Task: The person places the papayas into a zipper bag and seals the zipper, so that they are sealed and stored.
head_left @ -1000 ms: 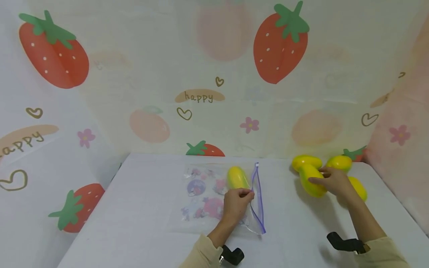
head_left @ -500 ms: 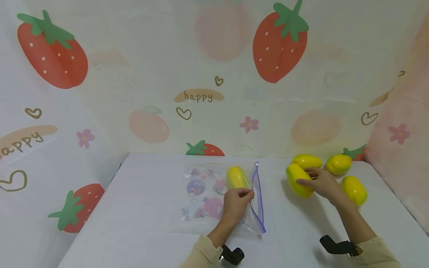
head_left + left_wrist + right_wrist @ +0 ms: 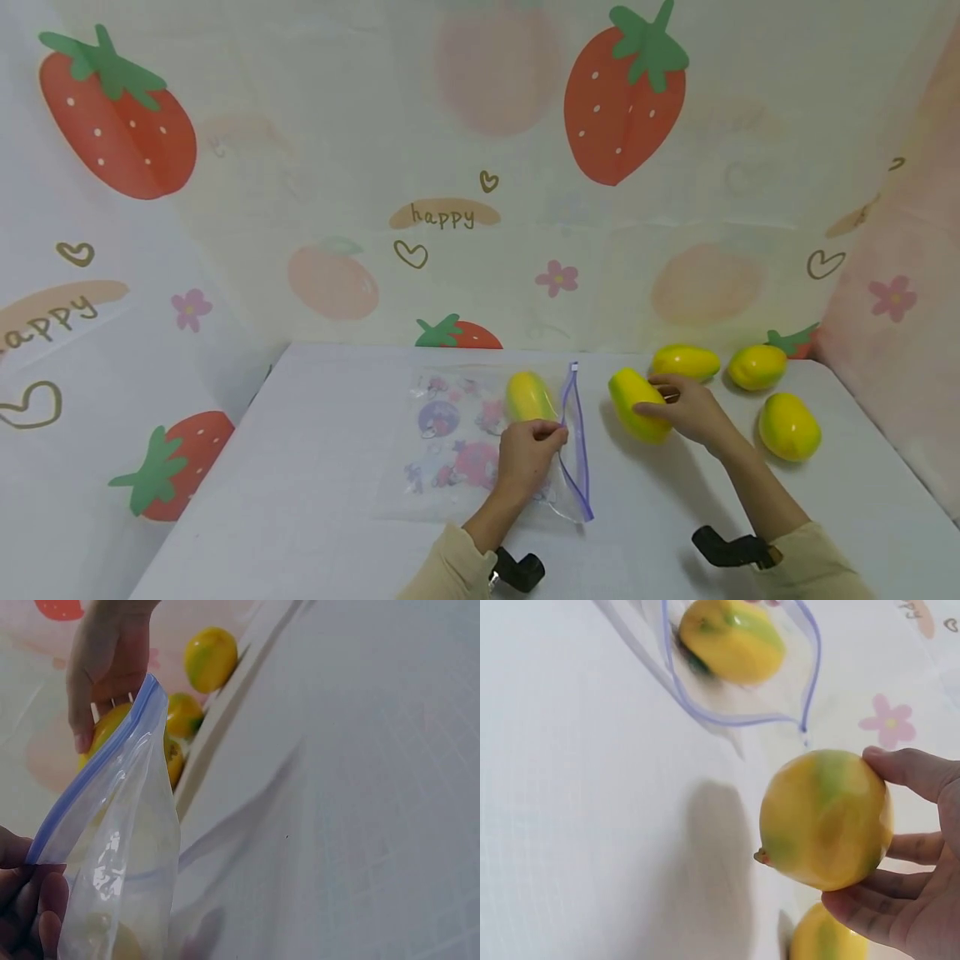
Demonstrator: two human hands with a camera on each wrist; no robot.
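A clear zip bag (image 3: 450, 508) with printed pictures and a purple zip edge lies on the table, its mouth facing right. My left hand (image 3: 525, 458) pinches the upper layer at the mouth, so the opening gapes. One yellow mango (image 3: 529, 395) is inside the bag, partly behind the left hand. To the right of the mouth, my right hand (image 3: 693, 412) holds a yellow-green mango (image 3: 636, 406) between thumb and fingers, above the table. In the right wrist view the held mango (image 3: 825, 817) shows a small stem, apart from the bag's zip edge (image 3: 742, 720).
Three more mangoes rest at the right of the white table (image 3: 300, 467): one mango (image 3: 686, 362) behind the right hand, another mango (image 3: 757, 367) at the back, and a nearer mango (image 3: 791, 427). A patterned backdrop (image 3: 450, 283) stands along the table's back edge.
My right hand has carried the mango leftward, away from the other mangoes and closer to the bag's mouth. The left hand and the bag stay nearly still.
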